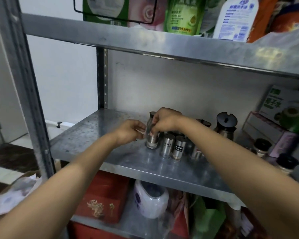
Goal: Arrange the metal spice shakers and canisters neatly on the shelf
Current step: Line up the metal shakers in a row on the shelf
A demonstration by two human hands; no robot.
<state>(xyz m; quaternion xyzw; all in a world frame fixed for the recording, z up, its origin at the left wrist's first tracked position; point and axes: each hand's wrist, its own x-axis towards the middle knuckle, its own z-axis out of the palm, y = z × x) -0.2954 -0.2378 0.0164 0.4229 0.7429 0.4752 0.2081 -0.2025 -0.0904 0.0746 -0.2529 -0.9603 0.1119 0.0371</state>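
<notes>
A metal shelving unit (110, 40) is filling the view, and its middle shelf (97, 131) is carrying the task's things. Both forearms are reaching in over the shelf's front edge, and the two hands are meeting at one shaker near the middle of the shelf.

To the far right of the grip, a green and white carton (283, 107) is leaning at the back of the shelf, with a pale box (264, 128) sitting under it. Nearer, to the right of the hands, a dark-lidded metal canister (225, 125) is standing upright.

The right hand (164, 119) is coming down from above, its fingers curling round the upper body of a metal shaker (152, 138), which is standing upright on the shelf with its clear base showing. The left hand (128, 131) is sitting just to the left of that shaker, its fingertips touching the side; whether that grip is clamping on the shaker or only steadying it I cannot tell.

Just to the right of the held shaker, two more steel shakers are standing close together: an unlabelled-looking one (167, 146) and one with a black label (179, 147). Well to the right, two small jars with black caps (262, 147) (286, 163) are standing near the shelf's front edge.
</notes>
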